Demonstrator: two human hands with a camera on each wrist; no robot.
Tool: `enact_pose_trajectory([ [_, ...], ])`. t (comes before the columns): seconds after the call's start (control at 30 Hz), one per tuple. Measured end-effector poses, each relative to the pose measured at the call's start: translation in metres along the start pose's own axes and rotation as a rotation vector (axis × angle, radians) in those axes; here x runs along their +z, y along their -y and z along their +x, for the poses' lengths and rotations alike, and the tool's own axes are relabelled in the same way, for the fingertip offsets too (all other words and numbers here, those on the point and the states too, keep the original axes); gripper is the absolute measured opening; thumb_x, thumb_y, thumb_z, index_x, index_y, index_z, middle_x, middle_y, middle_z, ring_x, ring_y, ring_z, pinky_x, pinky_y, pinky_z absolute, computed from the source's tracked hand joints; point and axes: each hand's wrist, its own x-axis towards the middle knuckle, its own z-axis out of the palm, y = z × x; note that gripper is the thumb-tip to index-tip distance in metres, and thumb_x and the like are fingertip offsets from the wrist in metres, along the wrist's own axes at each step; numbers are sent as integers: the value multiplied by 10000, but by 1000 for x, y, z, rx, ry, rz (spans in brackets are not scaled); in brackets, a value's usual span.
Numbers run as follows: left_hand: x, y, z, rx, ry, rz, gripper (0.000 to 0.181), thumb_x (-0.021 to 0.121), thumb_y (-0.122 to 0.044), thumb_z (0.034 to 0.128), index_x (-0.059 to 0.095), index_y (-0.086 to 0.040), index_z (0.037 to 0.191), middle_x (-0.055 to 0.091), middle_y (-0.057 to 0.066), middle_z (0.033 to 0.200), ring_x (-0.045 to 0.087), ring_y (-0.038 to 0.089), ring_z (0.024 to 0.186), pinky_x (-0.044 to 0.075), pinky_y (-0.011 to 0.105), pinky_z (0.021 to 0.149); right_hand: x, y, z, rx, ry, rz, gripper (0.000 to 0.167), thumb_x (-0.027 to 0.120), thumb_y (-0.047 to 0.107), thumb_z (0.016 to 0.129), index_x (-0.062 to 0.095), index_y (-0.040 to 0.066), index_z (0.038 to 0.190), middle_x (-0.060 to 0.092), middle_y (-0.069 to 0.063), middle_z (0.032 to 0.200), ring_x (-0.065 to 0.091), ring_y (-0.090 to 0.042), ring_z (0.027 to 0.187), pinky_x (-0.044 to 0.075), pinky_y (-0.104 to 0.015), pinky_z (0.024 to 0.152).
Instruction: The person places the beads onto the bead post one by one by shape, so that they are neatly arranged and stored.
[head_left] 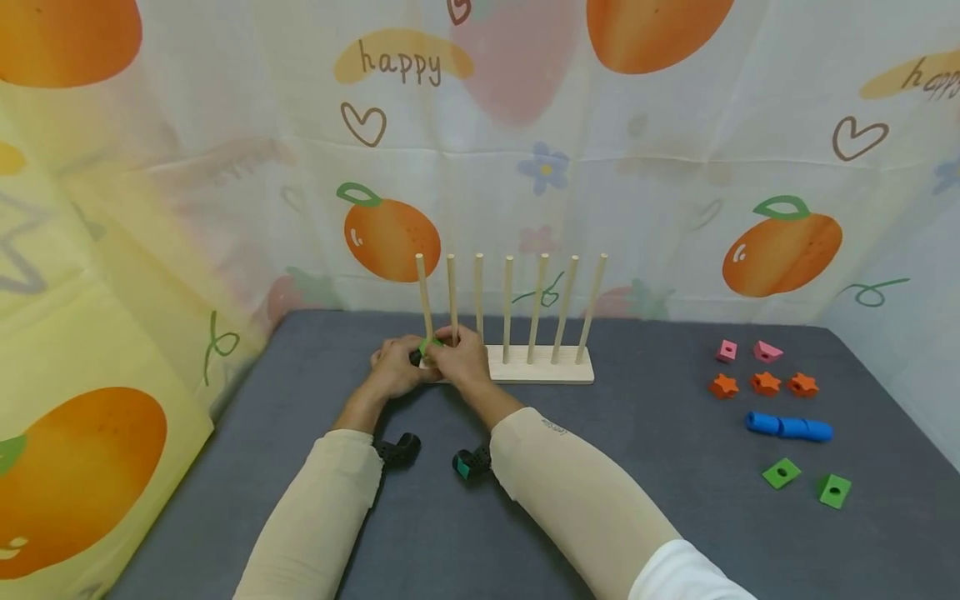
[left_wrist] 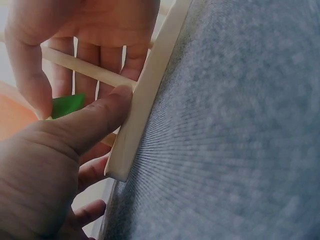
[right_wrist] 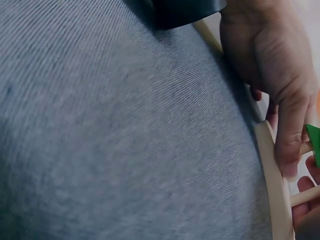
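A wooden rack [head_left: 542, 376] with several upright pegs stands near the back of the table. At its left end the left hand [head_left: 397, 367] grips the base, thumb against the front edge in the left wrist view. The right hand [head_left: 461, 358] pinches a green block [head_left: 429, 343] at the leftmost peg, low down; fingers partly hide the block. In the left wrist view the green block [left_wrist: 68, 105] shows between the hands, and in the right wrist view the green block [right_wrist: 314, 142] is at the frame's edge. Whether the peg passes through it is hidden.
On the right side of the table lie two pink blocks [head_left: 767, 352], three orange star blocks [head_left: 766, 383], a row of blue cylinders [head_left: 790, 427] and two green blocks [head_left: 782, 473]. A patterned cloth [head_left: 630, 167] hangs behind the table.
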Motion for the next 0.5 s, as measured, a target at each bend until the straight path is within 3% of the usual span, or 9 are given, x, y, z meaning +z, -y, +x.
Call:
enact_pose_trajectory([
  [0.23,1,-2,2,-2,-8,1,429,821,-272,787,694,-176,1184,562,64,1307,351,348,1230,132,576,1007,0,-7,2,-54,-9,-106,249,717,151,816,669,124,1059,671,25,976,641,-168,926,494,-310,715],
  [0.5,2,-2,1,-16,-4,22,466,822,-288,786,680,-159,1211,550,78,1329,336,358,1255,137,585,1006,-3,-4,-3,-37,4,-133,325,706,178,856,642,119,1169,648,12,1085,606,-173,983,482,-340,802],
])
